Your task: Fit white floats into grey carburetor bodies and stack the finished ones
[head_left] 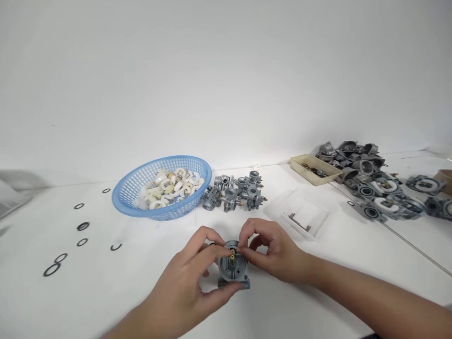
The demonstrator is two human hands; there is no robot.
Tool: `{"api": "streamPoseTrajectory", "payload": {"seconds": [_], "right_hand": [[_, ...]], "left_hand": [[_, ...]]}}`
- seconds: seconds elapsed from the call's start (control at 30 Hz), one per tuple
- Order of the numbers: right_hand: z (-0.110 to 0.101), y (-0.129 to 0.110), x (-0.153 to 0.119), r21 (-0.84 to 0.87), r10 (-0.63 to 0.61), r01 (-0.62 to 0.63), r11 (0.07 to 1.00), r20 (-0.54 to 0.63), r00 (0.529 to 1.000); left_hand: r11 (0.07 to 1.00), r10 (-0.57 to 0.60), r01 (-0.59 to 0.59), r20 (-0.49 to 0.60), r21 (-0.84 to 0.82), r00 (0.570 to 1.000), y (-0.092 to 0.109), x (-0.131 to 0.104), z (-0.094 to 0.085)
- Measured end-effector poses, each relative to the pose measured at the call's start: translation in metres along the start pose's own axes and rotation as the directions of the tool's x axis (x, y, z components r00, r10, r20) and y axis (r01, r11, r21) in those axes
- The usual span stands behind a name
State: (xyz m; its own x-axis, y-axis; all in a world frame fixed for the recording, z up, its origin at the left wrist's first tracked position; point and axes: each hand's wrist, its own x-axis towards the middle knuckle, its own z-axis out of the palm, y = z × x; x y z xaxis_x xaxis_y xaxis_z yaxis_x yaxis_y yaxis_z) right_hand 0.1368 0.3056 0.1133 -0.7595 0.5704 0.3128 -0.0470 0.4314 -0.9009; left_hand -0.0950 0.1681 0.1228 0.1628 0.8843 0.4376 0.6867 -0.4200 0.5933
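A grey metal carburetor body [233, 270] stands on the white table near the front, its round open side facing up with a small brass part [232, 253] in the middle. My left hand [192, 278] grips the body from the left, thumb below and fingers over the top edge. Fingertips of my right hand [271, 252] pinch at the brass part from the right.
A blue basket [130, 195] of white curved pieces sits behind, a cluster of grey carburetors [235, 190] beside it. A beige tray [300, 167], a clear plastic lid [303, 214] and a pile of metal bodies [370, 183] lie right. Several black O-rings [83, 226] dot the left.
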Motion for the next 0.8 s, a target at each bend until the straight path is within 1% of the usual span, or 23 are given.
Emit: {"api": "streamPoseTrajectory", "payload": {"seconds": [0.07, 0.1, 0.17, 0.2, 0.27, 0.33, 0.37, 0.4, 0.43, 0.47, 0.5, 0.53, 0.57, 0.6, 0.63, 0.67, 0.7, 0.73, 0.8], "right_hand": [[0.001, 0.004, 0.002, 0.009, -0.018, 0.018, 1.0, -0.002, 1.0], [0.001, 0.005, 0.002, 0.008, -0.033, 0.033, 0.999, -0.001, 0.999], [0.002, 0.007, 0.003, 0.0, -0.063, 0.063, 0.998, 0.002, 0.998], [0.002, 0.008, 0.004, -0.002, -0.073, 0.073, 0.997, 0.004, 0.997], [0.002, 0.009, 0.004, -0.002, -0.085, 0.085, 0.996, 0.011, 0.996], [0.003, 0.009, 0.004, -0.004, -0.095, 0.095, 0.995, 0.014, 0.995], [0.003, 0.009, 0.005, -0.005, -0.099, 0.099, 0.995, 0.014, 0.995], [0.003, 0.009, 0.005, -0.006, -0.102, 0.102, 0.995, 0.014, 0.995], [0.003, 0.009, 0.005, -0.007, -0.105, 0.105, 0.994, 0.012, 0.994], [0.004, 0.009, 0.006, -0.008, -0.107, 0.107, 0.994, 0.01, 0.994], [0.004, 0.008, 0.006, -0.009, -0.109, 0.109, 0.994, 0.009, 0.994], [0.004, 0.007, 0.006, -0.012, -0.111, 0.111, 0.994, 0.008, 0.994], [0.004, 0.007, 0.006, -0.015, -0.113, 0.113, 0.993, 0.008, 0.994], [0.004, 0.006, 0.006, -0.017, -0.116, 0.116, 0.993, 0.007, 0.993], [0.004, 0.005, 0.005, -0.02, -0.118, 0.118, 0.993, 0.008, 0.993], [0.004, 0.004, 0.005, -0.024, -0.121, 0.121, 0.992, 0.009, 0.993], [0.004, 0.003, 0.005, -0.028, -0.124, 0.124, 0.992, 0.011, 0.992], [0.004, 0.003, 0.005, -0.033, -0.127, 0.127, 0.991, 0.012, 0.992], [0.003, 0.001, 0.005, -0.043, -0.131, 0.131, 0.99, 0.014, 0.991]], "left_hand": [[0.996, 0.051, -0.049, -0.032, 0.074, 0.998, 0.003, 0.002, -0.002], [0.99, 0.072, -0.061, -0.081, 0.127, 0.994, 0.004, 0.002, -0.004], [0.968, 0.085, -0.03, -0.214, 0.247, 0.973, 0.004, 0.005, -0.013], [0.952, 0.075, 0.016, -0.284, 0.305, 0.956, 0.002, 0.008, -0.021], [0.908, 0.02, 0.144, -0.383, 0.394, 0.924, -0.007, 0.02, -0.044], [0.849, -0.067, 0.273, -0.422, 0.452, 0.904, -0.023, 0.041, -0.074], [0.817, -0.121, 0.33, -0.418, 0.474, 0.9, -0.033, 0.055, -0.09], [0.789, -0.186, 0.364, -0.372, 0.494, 0.909, -0.044, 0.07, -0.105], [0.771, -0.26, 0.375, -0.283, 0.515, 0.923, -0.055, 0.085, -0.117], [0.761, -0.328, 0.366, -0.17, 0.535, 0.929, -0.065, 0.099, -0.127], [0.758, -0.394, 0.353, -0.045, 0.548, 0.918, -0.075, 0.112, -0.134], [0.754, -0.457, 0.347, 0.066, 0.558, 0.887, -0.084, 0.123, -0.136], [0.749, -0.51, 0.347, 0.156, 0.564, 0.846, -0.091, 0.131, -0.136], [0.74, -0.553, 0.352, 0.22, 0.573, 0.804, -0.097, 0.137, -0.133], [0.729, -0.586, 0.36, 0.26, 0.582, 0.768, -0.1, 0.142, -0.128], [0.72, -0.608, 0.368, 0.277, 0.589, 0.744, -0.102, 0.145, -0.123], [0.712, -0.619, 0.377, 0.277, 0.592, 0.735, -0.103, 0.147, -0.118], [0.71, -0.621, 0.387, 0.264, 0.588, 0.738, -0.102, 0.148, -0.114], [0.721, -0.603, 0.41, 0.213, 0.559, 0.769, -0.098, 0.148, -0.113]]}}
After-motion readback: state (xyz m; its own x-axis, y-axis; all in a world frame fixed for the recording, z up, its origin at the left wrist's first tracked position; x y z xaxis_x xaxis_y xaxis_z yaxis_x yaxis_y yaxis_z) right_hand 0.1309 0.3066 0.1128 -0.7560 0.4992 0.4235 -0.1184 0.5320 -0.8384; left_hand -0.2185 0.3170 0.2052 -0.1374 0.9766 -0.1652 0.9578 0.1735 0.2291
